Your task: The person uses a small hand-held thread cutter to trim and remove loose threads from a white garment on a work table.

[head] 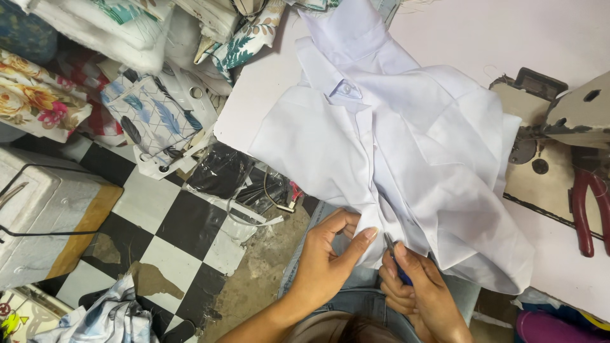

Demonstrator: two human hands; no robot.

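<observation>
I am counting one white shirt lying across one pale table. I am using two hands: my left hand and my right hand, which are sharing one blue-handled cutting tool. One sewing machine is sitting on the table, with one pair of red-handled pliers beside it. One white box is standing on the checkered floor. Folded printed fabrics are piling up beyond; I am unable to count them exactly.
</observation>
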